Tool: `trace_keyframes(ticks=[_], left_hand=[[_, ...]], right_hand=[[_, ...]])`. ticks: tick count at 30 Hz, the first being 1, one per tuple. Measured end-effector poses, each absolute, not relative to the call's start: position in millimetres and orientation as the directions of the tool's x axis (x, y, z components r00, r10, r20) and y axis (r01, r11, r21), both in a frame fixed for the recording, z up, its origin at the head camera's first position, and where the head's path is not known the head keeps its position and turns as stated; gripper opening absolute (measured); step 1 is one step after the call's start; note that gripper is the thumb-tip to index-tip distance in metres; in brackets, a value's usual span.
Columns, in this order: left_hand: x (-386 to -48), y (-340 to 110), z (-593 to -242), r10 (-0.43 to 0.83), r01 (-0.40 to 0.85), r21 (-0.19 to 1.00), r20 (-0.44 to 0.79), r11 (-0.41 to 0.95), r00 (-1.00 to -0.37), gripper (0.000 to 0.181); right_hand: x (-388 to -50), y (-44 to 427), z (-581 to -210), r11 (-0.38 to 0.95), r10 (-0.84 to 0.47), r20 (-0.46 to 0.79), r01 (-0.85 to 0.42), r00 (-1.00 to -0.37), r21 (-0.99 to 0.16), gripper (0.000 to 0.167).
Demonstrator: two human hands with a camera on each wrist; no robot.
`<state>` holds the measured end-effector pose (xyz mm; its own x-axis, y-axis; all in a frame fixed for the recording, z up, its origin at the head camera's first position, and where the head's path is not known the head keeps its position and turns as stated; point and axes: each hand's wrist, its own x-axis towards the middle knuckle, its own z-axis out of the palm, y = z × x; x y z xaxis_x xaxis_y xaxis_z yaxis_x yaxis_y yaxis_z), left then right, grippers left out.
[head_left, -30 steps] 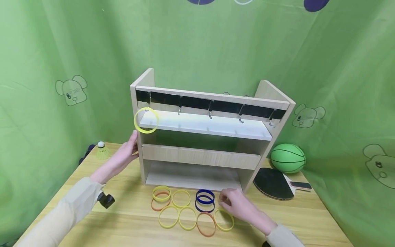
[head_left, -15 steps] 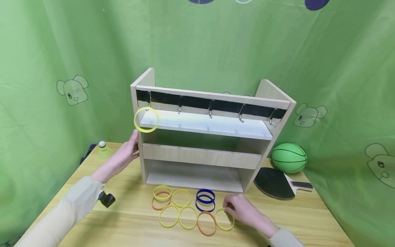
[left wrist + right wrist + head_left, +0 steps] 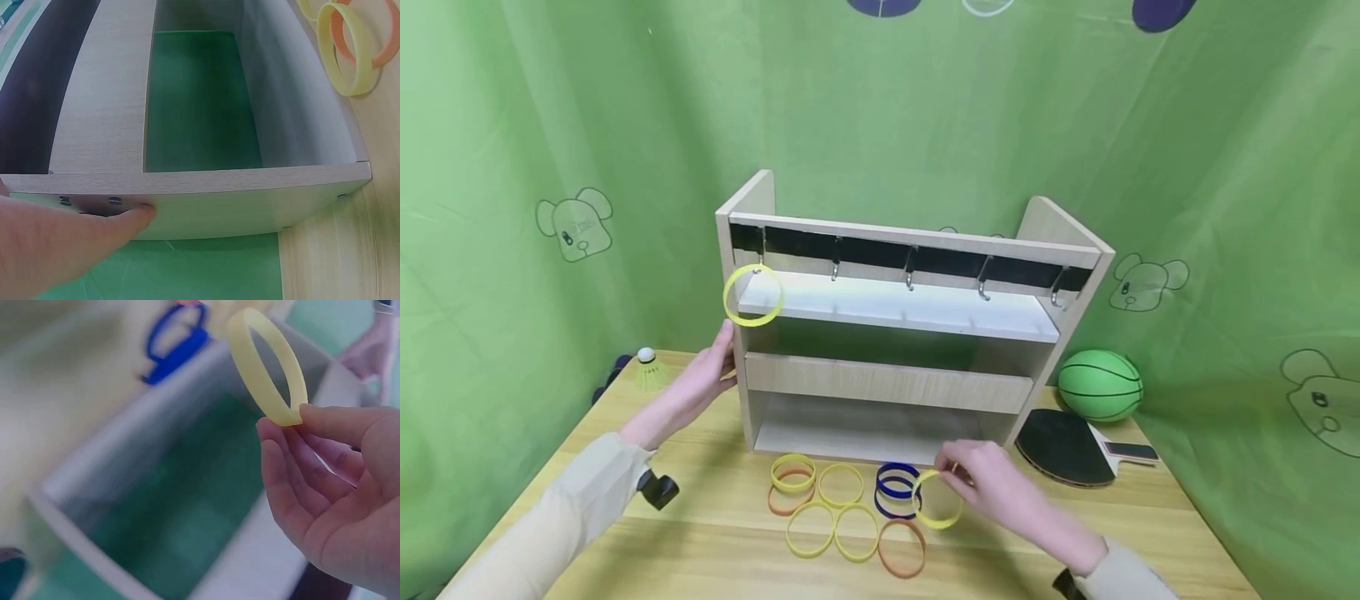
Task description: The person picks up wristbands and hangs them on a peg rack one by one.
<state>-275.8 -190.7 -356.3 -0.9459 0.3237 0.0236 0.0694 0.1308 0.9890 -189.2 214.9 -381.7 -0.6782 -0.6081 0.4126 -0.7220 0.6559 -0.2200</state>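
On a pale wood-grain desk (image 3: 715,542), a light wood-grain rack (image 3: 887,383) stands before a green printed curtain (image 3: 887,108). Black strip (image 3: 872,251) runs across upper front, w/ five metal hooks (image 3: 909,282) in a row.

R hand (image 3: 988,483): thumb + fingertips pinched together on rim of a thin yellow flat-banded ring (image 3: 250,369), plastic-looking. Ring is held up tilted, clear of desk, near rack's lower front R corner; in head view it overlaps the blue pair's edge.

L hand (image 3: 700,379): rests vs. outer face of rack's L side, a finger lying straight along it, not wrapped round anything; other fingers mostly hidden.

Second yellow ring (image 3: 753,322) hangs on leftmost hook.

On desk, in front of rack, L to R: small yellow ring (image 3: 793,489) overlapping an orange ring (image 3: 790,513); lone yellow ring (image 3: 841,465); pair of dark blue rings (image 3: 897,517), overlapping. Nearer row: two yellow rings (image 3: 808,556) side by side, then another orange ring (image 3: 903,576).

R of rack: black-faced table-tennis paddle (image 3: 1063,446), flat, w/ green black-lined ball (image 3: 1101,385) just behind. Far L: yellow-green shuttlecock (image 3: 651,372), white tip up.
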Motion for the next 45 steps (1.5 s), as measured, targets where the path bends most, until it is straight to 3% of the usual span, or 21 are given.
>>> trace_keyframes(ticks=[6, 15, 25, 29, 33, 40, 45], left_hand=[[-276, -189, -357, 0.328, 0.066, 0.989, 0.02, 0.13, -0.944, 0.092], [-275, -190, -354, 0.323, 0.062, 0.991, 0.02, 0.121, -0.946, 0.091], [-275, -190, -355, 0.323, 0.047, 0.993, 0.009, 0.11, -0.946, 0.093], [-275, -189, -355, 0.315, 0.047, 0.994, 0.012, 0.102, -0.949, 0.092], [-275, -188, -355, 0.316, 0.052, 0.994, 0.019, 0.095, -0.948, 0.092], [-277, -186, -356, 0.322, 0.053, 0.993, 0.018, 0.103, -0.947, 0.093], [-277, -188, -356, 0.315, 0.062, 0.992, 0.025, 0.108, -0.949, 0.093]], right_hand=[[-188, 195, -325, 0.64, -0.633, 0.472, -0.758, -0.613, -0.127, 0.011], [-198, 161, -250, 0.514, -0.695, 0.584, -0.858, -0.419, -0.004, 0.016], [-218, 112, -201, 0.47, -0.657, 0.697, -0.879, -0.287, 0.08, 0.007], [-225, 97, -189, 0.509, -0.63, 0.724, -0.853, -0.28, 0.113, 0.004], [-232, 89, -184, 0.546, -0.615, 0.724, -0.831, -0.312, 0.105, 0.005], [-245, 84, -194, 0.632, -0.616, 0.695, -0.76, -0.371, 0.154, 0.009], [-243, 84, -198, 0.654, -0.621, 0.687, -0.732, -0.378, 0.189, 0.005]])
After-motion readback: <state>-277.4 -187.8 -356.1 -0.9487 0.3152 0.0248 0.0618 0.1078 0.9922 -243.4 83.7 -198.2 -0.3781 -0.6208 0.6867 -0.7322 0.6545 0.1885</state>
